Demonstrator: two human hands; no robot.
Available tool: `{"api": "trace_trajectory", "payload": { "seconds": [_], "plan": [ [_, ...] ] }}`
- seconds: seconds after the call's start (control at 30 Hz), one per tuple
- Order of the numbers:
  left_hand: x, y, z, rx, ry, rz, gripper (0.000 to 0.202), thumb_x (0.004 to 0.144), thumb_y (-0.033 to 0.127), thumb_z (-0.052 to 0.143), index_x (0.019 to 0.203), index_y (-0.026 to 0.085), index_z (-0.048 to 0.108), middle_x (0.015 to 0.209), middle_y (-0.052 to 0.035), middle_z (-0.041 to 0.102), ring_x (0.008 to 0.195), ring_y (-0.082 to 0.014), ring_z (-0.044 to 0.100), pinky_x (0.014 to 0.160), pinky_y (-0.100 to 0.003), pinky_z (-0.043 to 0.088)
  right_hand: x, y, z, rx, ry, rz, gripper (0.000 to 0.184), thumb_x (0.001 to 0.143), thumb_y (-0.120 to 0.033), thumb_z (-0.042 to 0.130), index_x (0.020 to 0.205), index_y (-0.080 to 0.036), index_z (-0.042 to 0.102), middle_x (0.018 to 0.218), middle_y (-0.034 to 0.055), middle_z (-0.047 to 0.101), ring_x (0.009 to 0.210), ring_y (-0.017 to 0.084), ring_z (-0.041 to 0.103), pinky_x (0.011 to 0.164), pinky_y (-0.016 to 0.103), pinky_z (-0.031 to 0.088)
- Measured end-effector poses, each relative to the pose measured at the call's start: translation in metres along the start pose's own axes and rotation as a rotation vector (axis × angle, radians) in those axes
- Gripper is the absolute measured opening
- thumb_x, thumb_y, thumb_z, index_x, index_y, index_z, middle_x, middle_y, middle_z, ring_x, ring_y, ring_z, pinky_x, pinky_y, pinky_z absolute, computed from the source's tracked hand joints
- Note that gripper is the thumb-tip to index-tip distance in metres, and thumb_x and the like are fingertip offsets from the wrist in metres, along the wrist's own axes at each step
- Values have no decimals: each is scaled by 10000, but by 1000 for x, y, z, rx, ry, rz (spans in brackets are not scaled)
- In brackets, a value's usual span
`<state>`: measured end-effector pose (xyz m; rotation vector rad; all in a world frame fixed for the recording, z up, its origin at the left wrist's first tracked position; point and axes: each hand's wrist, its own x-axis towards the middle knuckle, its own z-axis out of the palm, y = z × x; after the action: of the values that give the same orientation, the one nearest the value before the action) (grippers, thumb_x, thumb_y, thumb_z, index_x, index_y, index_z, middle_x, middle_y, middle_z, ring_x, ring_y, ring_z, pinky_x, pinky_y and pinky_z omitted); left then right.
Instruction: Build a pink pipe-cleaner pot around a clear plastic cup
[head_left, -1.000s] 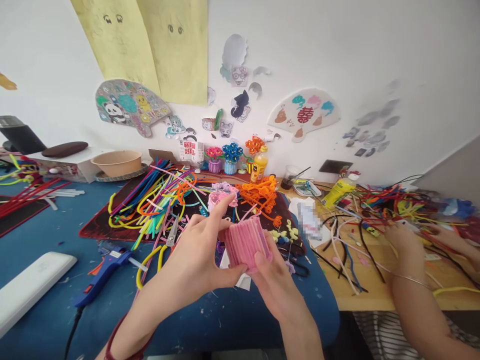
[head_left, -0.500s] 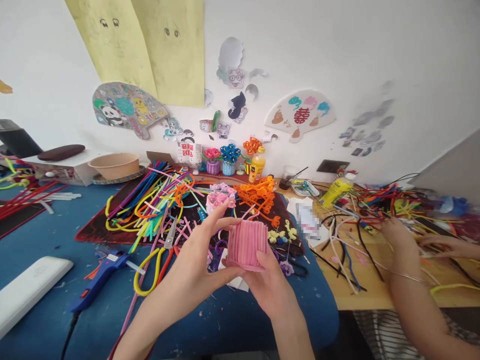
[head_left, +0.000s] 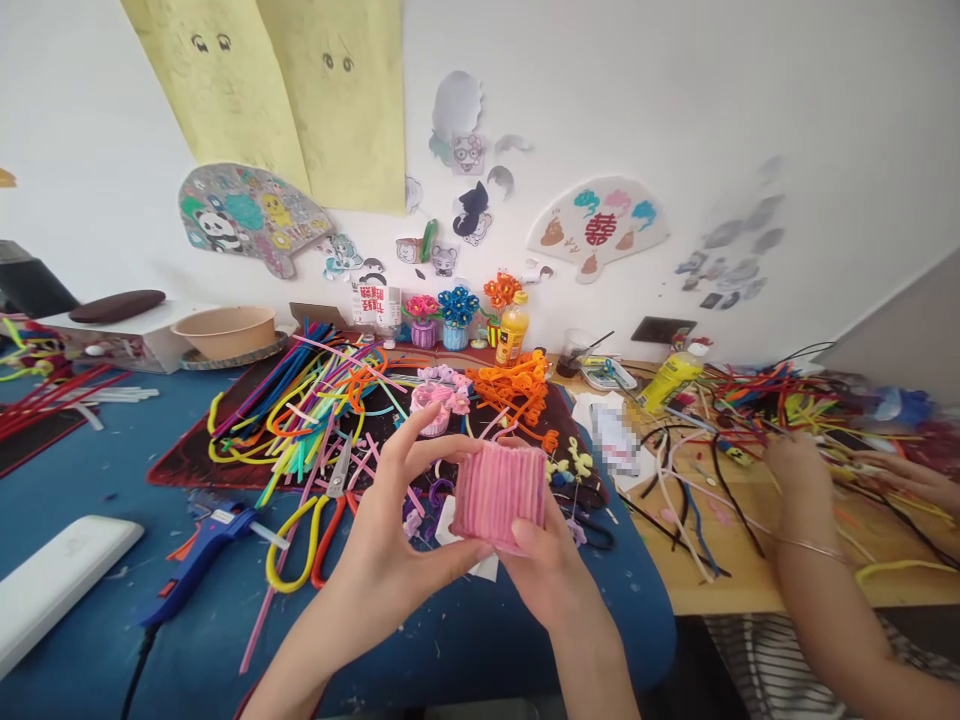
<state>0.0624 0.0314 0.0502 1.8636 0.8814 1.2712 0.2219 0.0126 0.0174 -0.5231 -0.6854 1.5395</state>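
A pink pot [head_left: 501, 490] is held up in front of the body, above the near part of the blue table [head_left: 450, 650], and is gripped from both sides. By the right hand [head_left: 551, 575] it is clasped at the lower right, with the thumb pressed flat on the front wall; the other fingers are mostly hidden behind. By the left hand [head_left: 386, 540] it is framed in a wide C, the thumb set at the lower left edge and the forefinger stretched to the upper left rim. How firmly it is pinched there cannot be told.

The pot's wall is formed of fuzzy upright strips packed side by side into a squat, ribbed block, and thin pink ends are left poking above the rim. Beside the left forearm, scissors [head_left: 326, 555] with yellow and red loop handles are laid, near a smooth blue glue gun [head_left: 196, 560]. Beyond, soft, bendy pipe cleaners [head_left: 300, 410] are heaped on a dark mat [head_left: 187, 462].
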Motion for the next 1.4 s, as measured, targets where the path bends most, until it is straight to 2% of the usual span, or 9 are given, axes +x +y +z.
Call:
{"api": "trace_trajectory", "payload": {
  "seconds": [0.17, 0.27, 0.37, 0.47, 0.57, 0.7, 0.9, 1.1, 1.4],
  "plan": [
    [0, 0, 1, -6, -41, -2, 867, 826, 366, 778, 1505, 395, 241, 1367, -51, 597, 1306, -245, 529, 1113, -433, 414, -2, 1, 0, 63, 15, 51, 690, 726, -304, 816, 1355, -346, 536, 1113, 31, 727, 1022, 291, 678, 959, 493, 533],
    [-2, 2, 3, 103, 7, 71, 743, 864, 348, 739, 1479, 371, 322, 1419, -63, 558, 1317, -248, 522, 1084, -410, 440, -1, 1, 2, 100, 29, 42, 709, 744, -338, 808, 1392, -341, 522, 1091, 36, 751, 1059, 308, 681, 997, 510, 512],
    [-6, 7, 6, 395, 130, 288, 431, 875, 240, 728, 1269, 302, 566, 1223, -52, 659, 1121, -227, 621, 954, -369, 496, -1, -1, 5, 108, 37, 30, 720, 756, -368, 806, 1412, -330, 512, 1073, 39, 763, 1039, 301, 693, 1004, 499, 509],
    [-9, 12, 9, 621, 216, 464, 252, 853, 125, 722, 1059, 258, 667, 971, -18, 725, 886, -193, 644, 803, -334, 502, -1, -2, 8, 105, 67, 32, 743, 757, -381, 812, 1428, -322, 499, 1046, 39, 771, 996, 298, 708, 975, 489, 526],
    [-10, 13, 9, 703, 228, 532, 254, 846, 93, 700, 1049, 245, 694, 936, -10, 764, 838, -190, 645, 754, -334, 491, -3, -2, 10, 107, 94, 35, 780, 730, -390, 834, 1429, -314, 498, 1029, 50, 773, 992, 316, 707, 947, 501, 535],
    [-12, 15, 5, 796, 202, 584, 277, 854, 75, 654, 1070, 240, 711, 923, 5, 795, 837, -186, 668, 783, -343, 473, -5, -3, 14, 78, 96, 28, 795, 736, -415, 823, 1446, -334, 473, 1120, 62, 761, 1038, 323, 702, 971, 511, 524],
    [-15, 17, -6, 911, 68, 645, 309, 926, 82, 542, 1120, 260, 704, 993, 45, 812, 867, -182, 696, 837, -358, 438, -9, -4, 11, 79, 128, 13, 786, 735, -368, 838, 1436, -356, 483, 1091, 42, 767, 1050, 308, 697, 953, 485, 538],
    [-14, 17, -12, 915, 11, 667, 315, 920, 58, 572, 1162, 219, 693, 1040, 35, 808, 900, -180, 694, 871, -367, 411, -9, -4, 10, 99, 119, 29, 735, 737, -326, 837, 1401, -340, 524, 1006, 28, 769, 951, 282, 713, 909, 458, 552],
    [-14, 14, -13, 923, -44, 753, 307, 970, 41, 458, 1168, 121, 678, 1072, -33, 800, 993, -166, 692, 946, -333, 424, -10, -3, 16, 90, 156, 18, 729, 759, -292, 812, 1419, -327, 505, 1071, 46, 769, 963, 266, 719, 883, 436, 584]
  ]
}}
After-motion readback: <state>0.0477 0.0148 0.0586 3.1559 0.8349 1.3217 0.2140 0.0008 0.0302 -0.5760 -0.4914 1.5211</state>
